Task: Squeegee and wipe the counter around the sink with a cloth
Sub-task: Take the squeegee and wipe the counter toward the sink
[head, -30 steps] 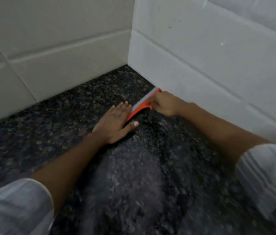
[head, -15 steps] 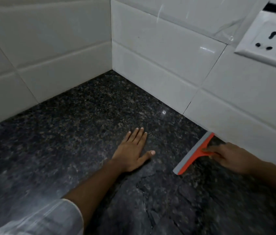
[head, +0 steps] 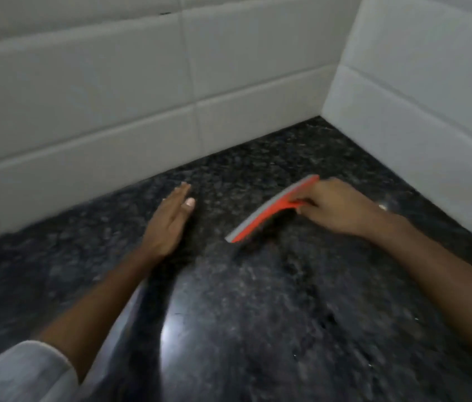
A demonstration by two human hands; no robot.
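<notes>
An orange squeegee point(head: 269, 211) with a grey rubber blade is in my right hand point(head: 336, 207), which is closed around its handle. The blade runs diagonally over the dark speckled granite counter point(head: 258, 314), its near end close to the stone; whether the far end touches I cannot tell. My left hand point(head: 168, 221) lies flat on the counter to the left of the blade, fingers together and extended, holding nothing. No cloth and no sink are in view.
White tiled walls point(head: 113, 111) meet in a corner at the back right point(head: 323, 114) and bound the counter. A bright light reflection point(head: 168, 335) shows on the stone in front. White sleeves cover my upper arms at the lower edges.
The view has swung left, so the corner now sits at the right. My right hand has carried the squeegee away from the right wall toward the middle. The left hand stays flat on the counter.
</notes>
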